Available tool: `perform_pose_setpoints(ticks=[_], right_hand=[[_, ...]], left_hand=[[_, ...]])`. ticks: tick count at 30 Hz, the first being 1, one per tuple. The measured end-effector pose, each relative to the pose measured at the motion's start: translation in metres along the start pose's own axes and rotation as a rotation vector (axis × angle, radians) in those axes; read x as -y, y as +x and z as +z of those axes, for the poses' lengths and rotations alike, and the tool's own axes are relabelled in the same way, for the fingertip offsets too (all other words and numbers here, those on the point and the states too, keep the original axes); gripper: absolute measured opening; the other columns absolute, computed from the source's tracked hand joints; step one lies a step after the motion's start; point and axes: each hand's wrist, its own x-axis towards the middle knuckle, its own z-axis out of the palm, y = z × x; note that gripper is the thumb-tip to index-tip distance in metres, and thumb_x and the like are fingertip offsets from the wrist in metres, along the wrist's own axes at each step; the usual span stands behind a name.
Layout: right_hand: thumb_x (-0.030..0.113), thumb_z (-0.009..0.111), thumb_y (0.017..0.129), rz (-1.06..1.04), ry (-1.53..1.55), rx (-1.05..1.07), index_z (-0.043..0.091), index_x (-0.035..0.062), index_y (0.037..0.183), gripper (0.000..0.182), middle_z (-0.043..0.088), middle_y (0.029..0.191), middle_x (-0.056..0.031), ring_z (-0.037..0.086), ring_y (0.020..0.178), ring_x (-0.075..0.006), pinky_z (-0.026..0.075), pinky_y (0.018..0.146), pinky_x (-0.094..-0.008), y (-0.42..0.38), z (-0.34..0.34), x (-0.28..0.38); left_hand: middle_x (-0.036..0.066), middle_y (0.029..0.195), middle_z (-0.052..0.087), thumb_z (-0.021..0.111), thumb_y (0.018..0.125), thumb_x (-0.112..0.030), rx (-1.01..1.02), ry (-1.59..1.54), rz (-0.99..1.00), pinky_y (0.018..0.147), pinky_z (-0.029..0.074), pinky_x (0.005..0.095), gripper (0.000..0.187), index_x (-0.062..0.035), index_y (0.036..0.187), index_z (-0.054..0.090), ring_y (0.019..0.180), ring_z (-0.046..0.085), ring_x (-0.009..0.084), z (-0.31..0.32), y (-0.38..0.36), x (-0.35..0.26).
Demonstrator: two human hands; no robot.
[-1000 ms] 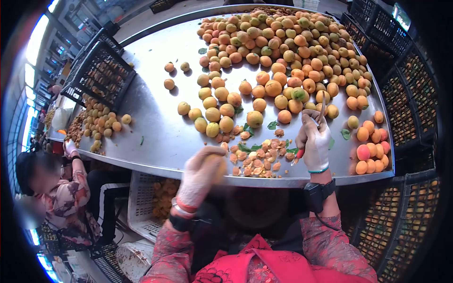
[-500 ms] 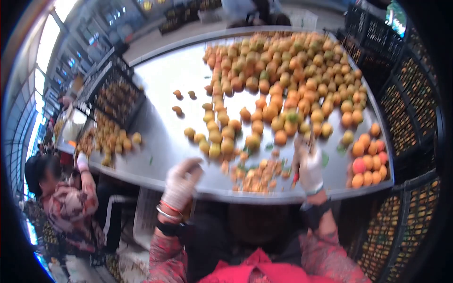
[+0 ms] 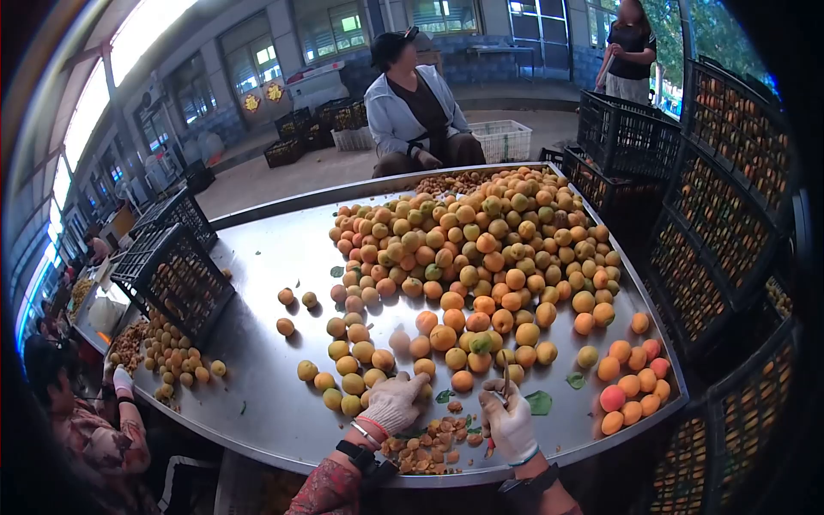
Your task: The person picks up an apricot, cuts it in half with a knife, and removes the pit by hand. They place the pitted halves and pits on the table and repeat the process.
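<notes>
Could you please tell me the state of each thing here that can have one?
Left hand: gloved, fingers at the fruit; grip unclear
Right hand: gloved, closed around a tool
Bladed tool: held, blade exposed
Fruit pile: whole, heaped
Fruit scraps: broken, loose
Large leaf: detached, on the table
Right-hand crates: stacked, fruit-filled
White crate: upright

The single view looks from the wearer's head, above the near side of the worktop (image 3: 266, 369), facing forward and down. The left fingers (image 3: 417, 385) and right fingers (image 3: 492, 398) are close, at lower centre; windows (image 3: 330, 26) stand far off along the top. The wide lens bows straight edges.
</notes>
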Motion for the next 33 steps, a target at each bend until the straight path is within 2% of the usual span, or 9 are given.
perform_pose_setpoints(ticks=[4, 9, 11, 15, 20, 21, 24, 31, 33], right_hand=[[0.022, 0.064, 0.095, -0.046, 0.017, 0.002, 0.053, 0.0023, 0.112, 0.029, 0.050, 0.062, 0.0011, 0.047, 0.049, -0.0061, 0.038, 0.044, -0.0210, -0.003, 0.005, 0.004], [0.044, 0.055, 0.098, -0.148, 0.688, 0.197, 0.054, 0.0033, 0.112, 0.043, 0.042, 0.060, 0.0023, 0.037, 0.044, -0.0095, 0.026, 0.042, -0.0277, -0.003, -0.005, 0.030], [0.050, 0.049, 0.099, -0.055, 0.747, -0.171, 0.057, 0.0048, 0.108, 0.047, 0.033, 0.056, 0.0034, 0.030, 0.042, -0.0095, 0.023, 0.043, -0.0300, -0.009, 0.024, 0.052], [0.051, 0.050, 0.098, 0.431, 0.522, 0.209, 0.058, 0.0060, 0.107, 0.047, 0.031, 0.055, 0.0041, 0.030, 0.041, -0.0105, 0.026, 0.044, -0.0305, -0.017, 0.029, 0.001], [0.050, 0.047, 0.099, 0.015, 0.520, 0.149, 0.050, 0.0069, 0.082, 0.046, 0.033, 0.059, 0.0032, 0.035, 0.051, -0.0119, 0.033, 0.053, -0.0289, -0.002, 0.027, 0.008], [0.043, 0.048, 0.100, 0.079, 0.349, -0.084, 0.051, 0.0050, 0.084, 0.041, 0.036, 0.060, 0.0021, 0.036, 0.050, -0.0122, 0.034, 0.052, -0.0281, -0.007, 0.051, 0.008], [0.039, 0.051, 0.100, 0.233, 0.050, 0.151, 0.050, -0.0027, 0.121, 0.047, 0.043, 0.062, -0.0007, 0.039, 0.048, -0.0098, 0.033, 0.046, -0.0259, -0.020, 0.060, -0.003], [0.048, 0.053, 0.098, -0.070, -0.111, 0.288, 0.046, -0.0053, 0.130, 0.063, 0.046, 0.060, 0.0014, 0.041, 0.048, -0.0061, 0.032, 0.045, -0.0215, -0.034, 0.070, 0.012], [0.005, 0.065, 0.092, 0.013, -0.110, 0.263, 0.051, -0.0033, 0.129, 0.041, 0.063, 0.085, -0.0019, 0.056, 0.070, -0.0068, 0.048, 0.063, -0.0218, -0.040, 0.071, 0.018]], left_hand=[[0.012, 0.107, 0.063, 0.070, 0.080, -0.028, 0.006, -0.136, 0.016, 0.081, 0.052, 0.0403, 0.056, -0.0135, 0.131, 0.053, 0.097, 0.064, 0.0309, 0.008, -0.006, 0.006], [0.010, 0.123, 0.058, 0.067, 0.086, -0.008, -0.148, -1.673, -0.003, 0.088, 0.051, 0.0282, 0.054, -0.0004, 0.136, 0.047, 0.106, 0.061, 0.0176, 0.011, -0.034, -0.005], [0.009, 0.121, 0.057, 0.059, 0.087, -0.004, -0.210, -1.968, 0.140, 0.086, 0.051, 0.0271, 0.050, 0.0009, 0.136, 0.045, 0.103, 0.060, 0.0171, 0.014, -0.042, -0.013], [0.006, 0.110, 0.059, 0.048, 0.083, 0.005, -0.184, -1.936, -0.019, 0.076, 0.050, 0.0216, 0.054, -0.0018, 0.136, 0.045, 0.093, 0.064, 0.0147, 0.003, -0.059, -0.019], [0.009, 0.110, 0.057, 0.054, 0.081, 0.006, -0.171, -2.106, 0.040, 0.077, 0.052, 0.0240, 0.057, -0.0044, 0.136, 0.042, 0.094, 0.066, 0.0172, 0.005, -0.066, -0.012], [0.010, 0.110, 0.057, 0.052, 0.078, 0.008, -0.151, -2.057, 0.022, 0.083, 0.053, 0.0286, 0.059, -0.0041, 0.135, 0.041, 0.095, 0.065, 0.0196, 0.004, -0.065, -0.010], [0.010, 0.108, 0.057, 0.052, 0.073, 0.011, -0.188, -1.932, -0.051, 0.086, 0.053, 0.0321, 0.063, -0.0040, 0.133, 0.041, 0.094, 0.063, 0.0208, 0.009, -0.067, -0.005], [0.005, 0.107, 0.056, 0.072, 0.069, 0.006, -0.169, -1.746, -0.132, 0.082, 0.052, 0.0279, 0.062, -0.0064, 0.125, 0.051, 0.093, 0.059, 0.0140, -0.007, -0.087, 0.001], [0.005, 0.106, 0.057, 0.077, 0.067, 0.003, -0.153, -1.682, -0.129, 0.083, 0.052, 0.0277, 0.062, -0.0070, 0.124, 0.053, 0.095, 0.059, 0.0133, -0.005, -0.089, 0.002]])
